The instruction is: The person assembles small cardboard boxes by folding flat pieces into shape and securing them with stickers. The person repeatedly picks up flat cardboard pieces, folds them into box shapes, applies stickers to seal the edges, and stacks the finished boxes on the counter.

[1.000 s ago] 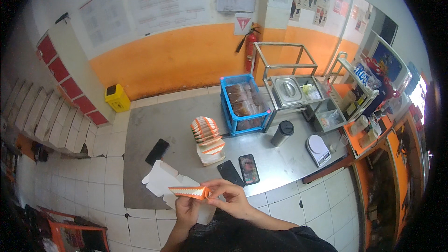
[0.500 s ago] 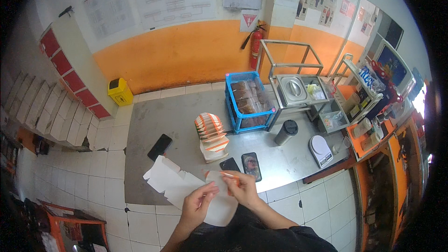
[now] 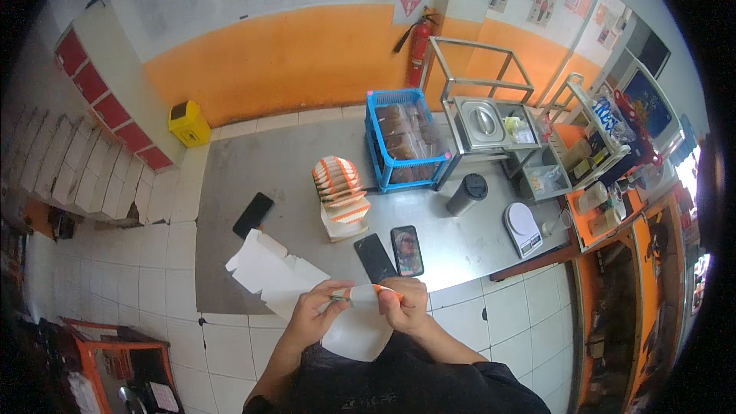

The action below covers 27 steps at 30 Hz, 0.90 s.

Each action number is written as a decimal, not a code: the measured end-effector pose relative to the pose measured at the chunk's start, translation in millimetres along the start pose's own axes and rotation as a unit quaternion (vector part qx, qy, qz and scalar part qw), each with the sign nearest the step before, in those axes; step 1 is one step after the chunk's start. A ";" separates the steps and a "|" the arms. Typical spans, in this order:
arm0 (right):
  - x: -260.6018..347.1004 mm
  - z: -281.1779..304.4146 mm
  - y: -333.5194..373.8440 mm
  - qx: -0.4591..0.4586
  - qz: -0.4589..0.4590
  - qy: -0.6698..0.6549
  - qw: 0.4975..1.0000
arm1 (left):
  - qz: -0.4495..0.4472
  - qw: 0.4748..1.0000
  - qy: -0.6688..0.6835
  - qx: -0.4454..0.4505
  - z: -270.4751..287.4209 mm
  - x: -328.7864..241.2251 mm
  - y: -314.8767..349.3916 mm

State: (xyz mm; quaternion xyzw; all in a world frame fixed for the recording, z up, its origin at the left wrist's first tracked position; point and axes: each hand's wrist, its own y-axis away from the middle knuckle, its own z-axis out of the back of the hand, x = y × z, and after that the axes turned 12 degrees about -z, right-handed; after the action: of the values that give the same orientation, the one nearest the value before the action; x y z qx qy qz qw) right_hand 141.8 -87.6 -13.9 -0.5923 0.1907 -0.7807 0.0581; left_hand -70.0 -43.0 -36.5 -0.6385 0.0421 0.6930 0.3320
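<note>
Along an orange and white wall (image 3: 253, 61), in a tiled room, stands a steel table (image 3: 268, 157); the person works at its near edge. A printed card piece (image 3: 365, 292) is held between the two hands just past that edge, above a larger white sheet (image 3: 356, 337). The left hand (image 3: 310, 318) pinches one end between thumb and fingers; the right hand (image 3: 406, 308) is curled tightly about the other, its thumb on the card. Gripping both ends probably keeps the thin card taut and steady.

A flat white blank (image 3: 268, 264) lies at the left hand's side, seemingly for easy reach. Farther off, orange-and-white cartons (image 3: 337, 180) sit nested in a row, likely to save room, near a blue crate (image 3: 418, 161) of brown packs (image 3: 399, 134). Two phones lie side by side near the right hand, one dark (image 3: 375, 258), one lit (image 3: 407, 251).

The fingers cover much of the card, so its folds cannot be made out, nor whether it joins the white sheet. The left hand hides part of the blank, and the packs' contents are unclear behind their wrapping.
</note>
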 end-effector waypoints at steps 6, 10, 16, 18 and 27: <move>-12.5 8.9 14.0 0.096 -0.110 0.048 0.988 | 0.043 0.996 0.019 -0.074 -4.3 11.1 17.1; -22.1 7.9 28.1 -0.003 -0.057 0.026 0.998 | 0.094 0.991 0.092 -0.034 -11.5 19.9 23.4; -41.4 4.7 27.1 0.030 -0.143 0.002 0.989 | 0.024 0.989 -0.124 -0.075 -19.7 27.8 22.2; -52.1 -0.7 27.2 0.044 -0.174 0.001 0.984 | 0.020 0.980 -0.155 -0.121 -16.6 32.3 18.9; -137.8 22.3 32.5 0.067 -0.301 0.222 0.925 | 0.064 0.979 -0.120 -0.151 -7.1 102.3 -5.2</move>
State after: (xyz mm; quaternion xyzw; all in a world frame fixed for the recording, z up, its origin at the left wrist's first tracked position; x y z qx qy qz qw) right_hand 198.8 -79.1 -145.1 -0.4279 -0.0411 -0.8840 -0.1837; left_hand -57.6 -0.8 -129.2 -0.5893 -0.0627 0.7830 0.1890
